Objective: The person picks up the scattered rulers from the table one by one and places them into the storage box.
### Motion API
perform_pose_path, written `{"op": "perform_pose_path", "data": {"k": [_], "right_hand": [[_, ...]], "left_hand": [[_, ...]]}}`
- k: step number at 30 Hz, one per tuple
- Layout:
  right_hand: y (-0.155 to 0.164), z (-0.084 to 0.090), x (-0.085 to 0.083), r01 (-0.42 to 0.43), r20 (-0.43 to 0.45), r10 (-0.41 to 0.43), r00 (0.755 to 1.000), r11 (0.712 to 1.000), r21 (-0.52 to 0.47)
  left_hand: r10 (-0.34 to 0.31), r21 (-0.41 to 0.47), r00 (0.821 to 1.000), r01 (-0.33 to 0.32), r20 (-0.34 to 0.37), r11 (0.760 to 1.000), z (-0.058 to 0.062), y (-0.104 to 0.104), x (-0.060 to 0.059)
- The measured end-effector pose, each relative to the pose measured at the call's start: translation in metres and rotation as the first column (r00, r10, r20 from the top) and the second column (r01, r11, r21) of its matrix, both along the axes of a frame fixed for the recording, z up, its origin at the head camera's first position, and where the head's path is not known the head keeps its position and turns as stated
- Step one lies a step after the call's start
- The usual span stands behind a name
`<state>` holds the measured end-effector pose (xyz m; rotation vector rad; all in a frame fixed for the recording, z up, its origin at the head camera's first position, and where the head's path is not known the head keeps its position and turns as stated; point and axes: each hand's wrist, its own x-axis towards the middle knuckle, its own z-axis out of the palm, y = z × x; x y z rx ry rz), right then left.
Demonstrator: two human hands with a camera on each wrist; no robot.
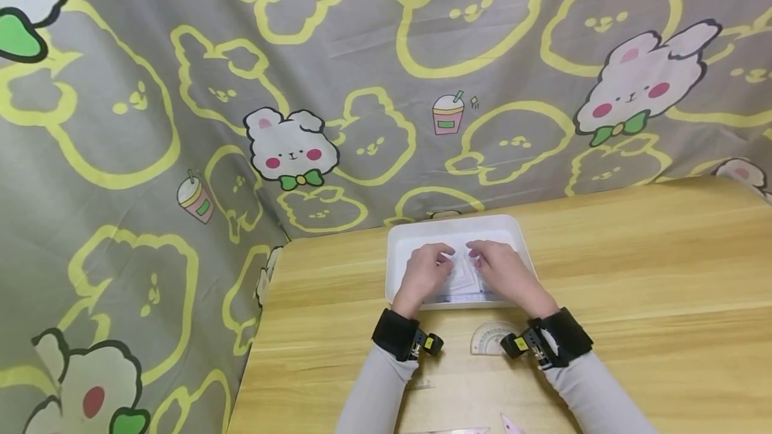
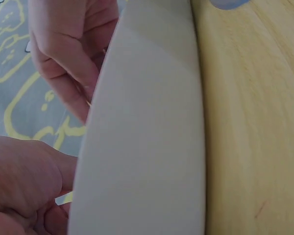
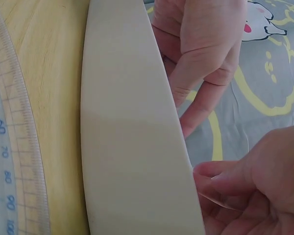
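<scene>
two hands are present, one left hand [image 1: 425, 270] and one right hand [image 1: 499, 268], with two sleeves [image 1: 376, 390], two black wrist straps [image 1: 393, 335] and two wrist cameras [image 1: 433, 344]. there is one white tray [image 1: 415, 238], whose clear pieces [image 1: 463, 278] overlap too much to count. one protractor [image 1: 484, 340], two pinkish pieces [image 1: 510, 425] and two printed cups [image 1: 448, 116] also show.

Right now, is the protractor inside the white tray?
No, the protractor lies on the wooden table outside the white tray, on the person's side of it.
</scene>
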<state>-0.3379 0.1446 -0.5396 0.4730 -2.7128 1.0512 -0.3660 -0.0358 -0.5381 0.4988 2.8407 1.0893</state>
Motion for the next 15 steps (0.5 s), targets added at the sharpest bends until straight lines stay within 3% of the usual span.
{"op": "perform_pose_path", "data": {"k": [8, 15], "right_hand": [[0.004, -0.0016, -0.001, 0.028, 0.014, -0.028, 1.0, 1.0, 0.004], [0.0065, -0.0016, -0.0014, 0.015, 0.015, -0.015, 1.0, 1.0, -0.011]], "left_hand": [[-0.001, -0.092, 0.998, -0.005, -0.061, 0.996, -0.0093, 0.0062, -0.0033], [0.001, -0.14, 0.997, -0.013, -0.083, 0.99, -0.0089, 0.01, -0.0011]]}}
